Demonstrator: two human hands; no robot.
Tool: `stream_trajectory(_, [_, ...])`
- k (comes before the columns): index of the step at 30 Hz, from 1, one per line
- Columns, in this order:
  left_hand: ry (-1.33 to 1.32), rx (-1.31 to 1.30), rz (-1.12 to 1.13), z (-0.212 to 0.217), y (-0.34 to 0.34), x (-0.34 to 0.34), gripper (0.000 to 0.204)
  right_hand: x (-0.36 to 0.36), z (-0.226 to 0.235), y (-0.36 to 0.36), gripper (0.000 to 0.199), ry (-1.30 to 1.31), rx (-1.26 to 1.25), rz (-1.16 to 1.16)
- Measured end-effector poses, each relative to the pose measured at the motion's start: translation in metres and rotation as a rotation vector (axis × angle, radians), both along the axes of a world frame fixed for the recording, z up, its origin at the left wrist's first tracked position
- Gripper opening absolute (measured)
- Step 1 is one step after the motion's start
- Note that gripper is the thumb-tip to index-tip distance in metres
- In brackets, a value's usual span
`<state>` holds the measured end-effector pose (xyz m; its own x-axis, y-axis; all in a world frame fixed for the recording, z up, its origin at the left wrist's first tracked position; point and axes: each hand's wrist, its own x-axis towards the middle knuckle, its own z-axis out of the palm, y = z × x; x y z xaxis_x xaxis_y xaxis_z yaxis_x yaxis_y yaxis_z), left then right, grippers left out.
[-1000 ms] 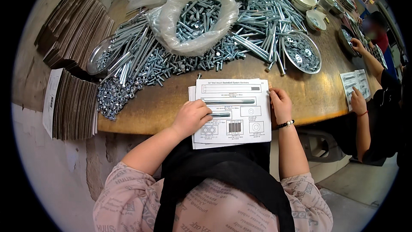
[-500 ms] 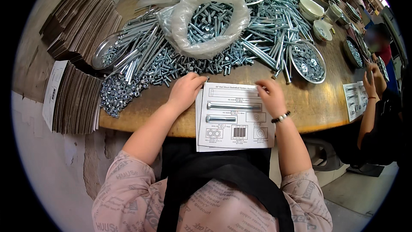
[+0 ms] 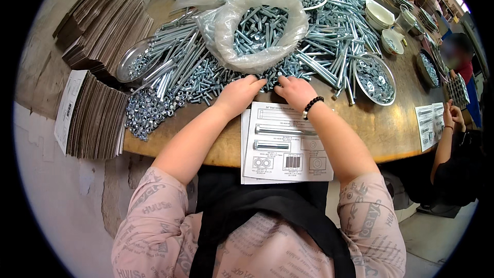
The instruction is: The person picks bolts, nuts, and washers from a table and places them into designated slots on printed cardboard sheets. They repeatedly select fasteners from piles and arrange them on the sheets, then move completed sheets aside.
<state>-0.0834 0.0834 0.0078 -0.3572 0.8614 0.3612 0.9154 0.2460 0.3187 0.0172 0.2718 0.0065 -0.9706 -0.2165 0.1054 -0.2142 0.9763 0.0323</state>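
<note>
At the near edge of a heap of short bolts (image 3: 206, 78), my left hand (image 3: 240, 96) has its thumb and fingers drawn together. My right hand (image 3: 297, 93) is just beside it, fingertips bent down among the bolts. Whatever either hand pinches is too small or hidden to make out. Below my hands, printed sheets (image 3: 267, 172) with outlines of hardware overlap at the table's front edge. A long bolt (image 3: 280, 130) and a shorter bolt (image 3: 272, 145) lie on the top sheet, and my right forearm crosses over its right side.
Behind the heap stands an open plastic bag (image 3: 216, 46) of bolts. Nuts (image 3: 149, 116) are piled at left, near cardboard stacks (image 3: 98, 118). A metal bowl of washers (image 3: 374, 80) and long bolts (image 3: 324, 67) lie right. A co-worker's hands (image 3: 452, 116) are beside another sheet (image 3: 427, 123).
Both hands have moved forward off the sheets to the edge of the bolt heap, my right hand also leftward. The co-worker's hands have lowered toward their sheet.
</note>
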Motion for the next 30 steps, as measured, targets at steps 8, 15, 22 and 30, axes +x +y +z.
stream_trajectory(8, [0.578, -0.100, 0.016, -0.009, 0.032, -0.002, 0.005, -0.002, -0.002, 0.003, 0.011, -0.061, 0.080, -0.037])
stream_trajectory(15, [0.186, -0.060, 0.010, 0.015, 0.017, 0.013, 0.016, 0.030, 0.016, 0.000, 0.011, 0.036, -0.270, -0.149])
stream_trajectory(22, [0.156, -0.117, -0.621, 0.025, -0.021, 0.096, 0.017, 0.138, 0.025, -0.023, 0.016, 0.014, -0.190, 0.306])
stream_trajectory(30, [-0.023, -0.020, -0.354, 0.011, -0.035, 0.128, 0.025, 0.170, 0.021, -0.040, 0.027, 0.148, -0.449, 0.038])
